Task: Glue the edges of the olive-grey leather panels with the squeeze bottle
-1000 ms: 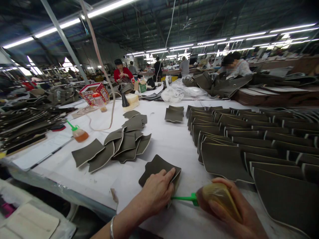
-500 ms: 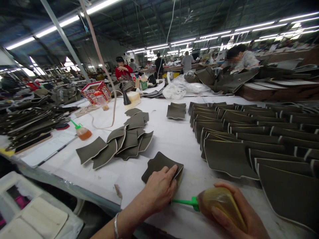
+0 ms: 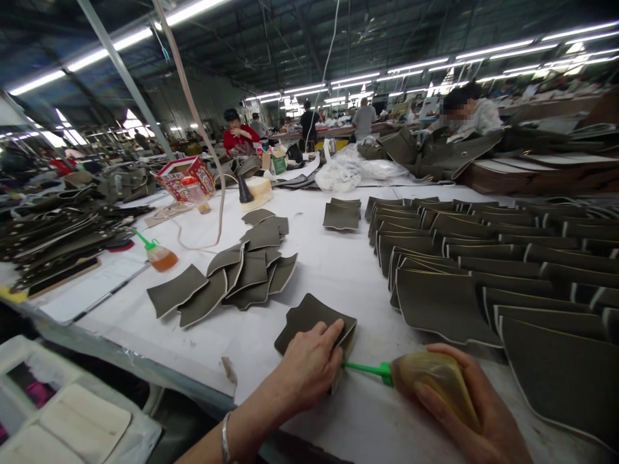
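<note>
My left hand (image 3: 309, 364) holds a dark olive leather-like piece (image 3: 307, 317) against the white table. Its index finger lies stretched along the top near the right edge; the thumb is mostly hidden. My right hand (image 3: 491, 409) is wrapped round a squeeze bottle (image 3: 438, 380) of yellowish liquid, tilted on its side. The bottle's thin green nozzle (image 3: 365, 368) points left, its tip close to the piece's right edge, below my left fingers. Whether tip and edge touch, I cannot tell. Left of my hands lies a loose heap of similar pieces (image 3: 249, 277).
Rows of overlapping pieces (image 3: 447, 303) fill the table's right side. Farther left stand another green-capped bottle (image 3: 162, 258), a red-lidded jar (image 3: 196, 195) and a patterned red box (image 3: 186, 174). A hose (image 3: 223, 206) hangs onto the table. Co-workers are beyond.
My right hand has moved the squeeze bottle slightly up and to the right, its nozzle shifting along the piece's edge. My left hand and the piece stay put.
</note>
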A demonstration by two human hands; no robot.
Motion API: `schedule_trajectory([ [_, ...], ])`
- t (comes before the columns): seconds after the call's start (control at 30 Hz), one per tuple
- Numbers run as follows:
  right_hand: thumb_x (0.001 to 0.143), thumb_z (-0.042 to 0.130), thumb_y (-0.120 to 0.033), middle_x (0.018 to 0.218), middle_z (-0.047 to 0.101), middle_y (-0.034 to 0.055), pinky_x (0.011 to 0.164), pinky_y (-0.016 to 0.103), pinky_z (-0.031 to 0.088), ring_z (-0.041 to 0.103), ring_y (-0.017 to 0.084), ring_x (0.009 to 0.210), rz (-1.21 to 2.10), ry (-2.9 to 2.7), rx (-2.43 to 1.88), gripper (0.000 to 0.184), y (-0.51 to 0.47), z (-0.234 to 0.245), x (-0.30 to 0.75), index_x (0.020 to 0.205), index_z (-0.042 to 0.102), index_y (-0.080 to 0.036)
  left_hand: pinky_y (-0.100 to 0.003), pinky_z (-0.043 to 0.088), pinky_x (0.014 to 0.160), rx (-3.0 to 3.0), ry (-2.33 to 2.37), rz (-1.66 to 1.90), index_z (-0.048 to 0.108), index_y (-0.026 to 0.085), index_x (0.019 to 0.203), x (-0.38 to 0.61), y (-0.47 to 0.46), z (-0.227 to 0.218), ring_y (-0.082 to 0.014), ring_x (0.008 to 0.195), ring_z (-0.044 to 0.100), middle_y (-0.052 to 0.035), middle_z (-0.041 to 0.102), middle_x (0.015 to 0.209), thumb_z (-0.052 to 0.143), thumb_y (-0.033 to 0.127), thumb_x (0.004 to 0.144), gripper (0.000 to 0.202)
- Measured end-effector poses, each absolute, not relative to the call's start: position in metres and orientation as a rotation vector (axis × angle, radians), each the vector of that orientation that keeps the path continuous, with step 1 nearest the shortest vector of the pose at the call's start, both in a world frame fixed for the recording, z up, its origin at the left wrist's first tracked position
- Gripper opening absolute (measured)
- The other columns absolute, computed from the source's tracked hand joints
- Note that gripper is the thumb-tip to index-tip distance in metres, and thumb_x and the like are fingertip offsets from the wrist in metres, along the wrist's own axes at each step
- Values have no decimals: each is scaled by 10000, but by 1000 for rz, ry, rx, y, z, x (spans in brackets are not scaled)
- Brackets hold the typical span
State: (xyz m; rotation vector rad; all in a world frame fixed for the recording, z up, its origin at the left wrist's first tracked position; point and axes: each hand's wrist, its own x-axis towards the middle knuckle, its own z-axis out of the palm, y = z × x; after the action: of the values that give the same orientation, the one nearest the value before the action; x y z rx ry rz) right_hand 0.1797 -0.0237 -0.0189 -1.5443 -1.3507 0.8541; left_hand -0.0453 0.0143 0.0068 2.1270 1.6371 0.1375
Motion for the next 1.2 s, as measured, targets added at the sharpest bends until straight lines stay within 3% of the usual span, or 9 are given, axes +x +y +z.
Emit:
schedule_trajectory([
  [0.1,804,616,-643,1142,546,-21,832,282,413,554,208,971,781,-1347,-1566,504,-20,-15,180,1146,511,-288,-368,463,834,2125,1618,171,447,213,1422,-46,14,5,-269,959,636,-84,618,1075,316,277,955,490],
  [0.33,821,602,-636,975,600,-32,787,294,418,589,200,843,1078,-1327,-1458,536,-23,-19,178,1191,462,-273,-350,451,874,2076,1580,170,438,186,1436,-47,17,10,-259,992,622,-97,618,1106,331,250,937,515],
  [0.6,797,631,-641,1071,558,-14,797,288,420,560,214,917,830,-1319,-1553,534,-13,-13,178,1165,502,-277,-351,442,880,2071,1573,210,448,201,1432,-48,18,7,-260,992,617,-92,620,1104,329,254,940,510],
  [0.8,828,593,-615,971,597,-37,773,273,424,585,189,836,1063,-1363,-1437,517,-21,-18,176,1180,466,-259,-340,441,883,2057,1577,208,448,214,1431,-49,19,7,-249,988,619,-89,622,1116,332,261,939,508],
  [1.2,798,626,-646,1071,572,-11,788,320,437,568,214,897,522,-1372,-1564,515,2,-14,181,1158,528,-290,-351,436,947,2040,1556,215,462,192,1432,-49,21,5,-258,1069,609,-97,627,1165,330,251,925,527],
])
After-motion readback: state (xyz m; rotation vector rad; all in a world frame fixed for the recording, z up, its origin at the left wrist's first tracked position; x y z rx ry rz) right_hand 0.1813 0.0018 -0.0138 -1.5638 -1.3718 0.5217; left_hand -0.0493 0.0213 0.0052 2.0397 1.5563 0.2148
